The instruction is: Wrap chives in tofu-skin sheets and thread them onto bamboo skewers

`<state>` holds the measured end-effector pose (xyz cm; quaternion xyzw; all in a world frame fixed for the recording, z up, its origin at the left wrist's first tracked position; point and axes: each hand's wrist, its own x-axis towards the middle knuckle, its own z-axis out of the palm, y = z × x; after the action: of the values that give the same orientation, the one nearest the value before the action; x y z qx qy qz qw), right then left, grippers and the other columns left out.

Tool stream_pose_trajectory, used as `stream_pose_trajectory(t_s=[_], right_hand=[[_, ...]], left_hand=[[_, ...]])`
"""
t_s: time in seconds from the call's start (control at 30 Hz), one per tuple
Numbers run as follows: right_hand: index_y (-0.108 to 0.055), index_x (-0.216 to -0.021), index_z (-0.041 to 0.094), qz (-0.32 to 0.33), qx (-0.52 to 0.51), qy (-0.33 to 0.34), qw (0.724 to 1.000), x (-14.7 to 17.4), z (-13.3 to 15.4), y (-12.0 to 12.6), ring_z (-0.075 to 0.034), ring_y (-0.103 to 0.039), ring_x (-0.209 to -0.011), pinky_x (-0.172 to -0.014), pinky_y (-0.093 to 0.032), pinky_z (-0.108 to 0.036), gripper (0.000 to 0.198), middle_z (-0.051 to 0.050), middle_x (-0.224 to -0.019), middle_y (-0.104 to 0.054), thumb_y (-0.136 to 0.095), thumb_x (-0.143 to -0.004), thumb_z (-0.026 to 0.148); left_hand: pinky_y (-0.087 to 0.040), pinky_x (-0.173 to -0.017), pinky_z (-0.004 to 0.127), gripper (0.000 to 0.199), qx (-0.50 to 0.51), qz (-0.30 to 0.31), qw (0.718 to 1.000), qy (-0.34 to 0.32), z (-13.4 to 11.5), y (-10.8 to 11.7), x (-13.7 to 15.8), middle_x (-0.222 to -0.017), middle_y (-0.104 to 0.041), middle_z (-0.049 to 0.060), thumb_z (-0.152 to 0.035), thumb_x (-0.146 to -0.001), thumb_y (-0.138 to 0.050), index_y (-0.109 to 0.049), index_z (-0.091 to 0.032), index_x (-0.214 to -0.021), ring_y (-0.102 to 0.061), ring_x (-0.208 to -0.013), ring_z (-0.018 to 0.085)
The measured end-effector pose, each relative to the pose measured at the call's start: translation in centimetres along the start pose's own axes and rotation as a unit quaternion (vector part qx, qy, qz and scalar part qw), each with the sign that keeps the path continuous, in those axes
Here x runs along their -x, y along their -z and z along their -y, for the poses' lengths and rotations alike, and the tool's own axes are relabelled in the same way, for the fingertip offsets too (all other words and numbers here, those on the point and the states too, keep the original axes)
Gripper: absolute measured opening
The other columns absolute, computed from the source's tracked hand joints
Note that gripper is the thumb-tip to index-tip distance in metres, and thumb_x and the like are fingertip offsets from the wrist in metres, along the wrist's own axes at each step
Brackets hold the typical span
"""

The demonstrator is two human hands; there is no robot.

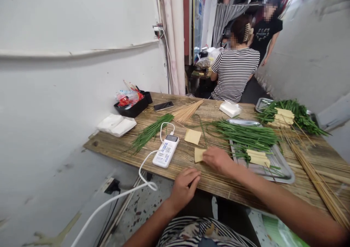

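My right hand (218,160) is closed on the edge of a pale yellow tofu sheet (199,154), which lies at the tabletop with its left part showing past my fingers. Just behind it lies another square tofu sheet (193,136), flat on the wood. My left hand (186,185) rests by the table's front edge, fingers bent and the thumb a little apart, with nothing visible in it. To the right, a metal tray (286,168) bears green chives (246,134) and several rolled tofu pieces (257,158) with chives inside.
A white power bank (166,152) with cables lies left of my hands. Loose chives (153,130), bamboo skewers (188,111), a phone (163,106) and a black box (132,107) are behind it. More skewers (317,181) lie at right. Two people (235,72) are beyond the table.
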<state>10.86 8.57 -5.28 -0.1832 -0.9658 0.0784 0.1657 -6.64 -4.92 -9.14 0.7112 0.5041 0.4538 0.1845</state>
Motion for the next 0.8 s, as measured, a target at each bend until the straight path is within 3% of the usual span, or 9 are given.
stream_pose_trajectory(t_s=[0.07,0.23,0.3,0.4,0.5,0.63,0.7,0.8], right_hand=[[-0.064,-0.082,0.018,0.038,0.024,0.028,0.999,1.9,1.8,-1.0,-0.017,-0.052,-0.077,-0.073,-0.038,-0.030,0.028,-0.007,-0.079,-0.063,-0.040,-0.095,0.023],[-0.064,-0.095,0.013,0.048,0.069,-0.033,0.996,4.5,4.5,-2.3,-0.021,-0.052,-0.091,-0.078,-0.040,-0.033,0.022,-0.012,-0.094,-0.062,-0.043,-0.093,0.019],[-0.063,-0.097,0.011,0.061,0.080,-0.059,0.993,4.6,5.1,-1.9,-0.021,-0.053,-0.090,-0.076,-0.041,-0.031,0.019,-0.012,-0.096,-0.062,-0.047,-0.090,0.018],[-0.066,-0.085,0.014,0.084,0.092,-0.075,0.989,4.3,4.7,0.3,-0.019,-0.055,-0.079,-0.069,-0.041,-0.029,0.011,-0.008,-0.084,-0.065,-0.055,-0.083,0.017],[-0.066,-0.070,0.018,0.085,0.102,-0.153,0.979,5.0,1.5,4.8,-0.016,-0.054,-0.068,-0.059,-0.036,-0.026,0.009,-0.004,-0.072,-0.066,-0.061,-0.077,0.017],[-0.067,-0.066,0.018,0.027,0.161,-0.307,0.938,9.6,-6.2,11.3,-0.016,-0.057,-0.071,-0.061,-0.035,-0.024,0.023,-0.005,-0.071,-0.065,-0.052,-0.083,0.015],[-0.068,-0.066,0.017,0.017,0.192,-0.378,0.905,12.7,-9.8,13.1,-0.017,-0.057,-0.069,-0.062,-0.036,-0.025,0.022,-0.007,-0.071,-0.065,-0.053,-0.082,0.014],[-0.068,-0.066,0.015,0.029,0.210,-0.411,0.887,16.0,-13.0,13.4,-0.019,-0.059,-0.072,-0.064,-0.037,-0.026,0.012,-0.009,-0.075,-0.066,-0.062,-0.076,0.013]], left_hand=[[-0.048,-0.093,0.038,0.029,-0.098,-0.021,0.994,-0.047,0.4,-0.2,0.0,-0.109,-0.066,0.012,-0.019,-0.091,-0.046,-0.062,-0.016,-0.114,-0.059,-0.104,0.020],[-0.041,-0.104,0.047,0.038,-0.231,0.104,0.960,-0.123,0.6,-1.5,-0.7,-0.129,-0.056,0.013,-0.020,-0.091,-0.045,-0.051,-0.014,-0.129,-0.047,-0.125,0.025],[-0.040,-0.105,0.048,0.041,-0.263,0.123,0.948,-0.132,0.7,-2.0,-0.8,-0.132,-0.053,0.013,-0.023,-0.091,-0.046,-0.047,-0.014,-0.132,-0.046,-0.126,0.025],[-0.043,-0.103,0.048,0.042,-0.293,0.125,0.936,-0.150,1.2,-2.4,-1.0,-0.132,-0.054,0.012,-0.026,-0.091,-0.048,-0.047,-0.016,-0.132,-0.048,-0.124,0.025],[-0.047,-0.098,0.045,0.038,-0.307,0.102,0.929,-0.180,1.7,-2.4,-1.2,-0.128,-0.057,0.010,-0.025,-0.090,-0.048,-0.052,-0.019,-0.127,-0.052,-0.120,0.024],[-0.051,-0.093,0.042,0.038,-0.313,0.075,0.920,-0.222,2.4,-2.3,-1.3,-0.125,-0.060,0.009,-0.028,-0.088,-0.052,-0.054,-0.020,-0.126,-0.055,-0.116,0.025],[-0.051,-0.093,0.040,0.038,-0.312,0.064,0.918,-0.237,2.8,-2.4,-1.3,-0.125,-0.060,0.009,-0.029,-0.087,-0.054,-0.055,-0.020,-0.124,-0.055,-0.116,0.025],[-0.051,-0.093,0.038,0.038,-0.306,0.057,0.917,-0.249,3.5,-2.4,-1.3,-0.123,-0.060,0.010,-0.031,-0.087,-0.055,-0.057,-0.020,-0.123,-0.056,-0.115,0.025]])
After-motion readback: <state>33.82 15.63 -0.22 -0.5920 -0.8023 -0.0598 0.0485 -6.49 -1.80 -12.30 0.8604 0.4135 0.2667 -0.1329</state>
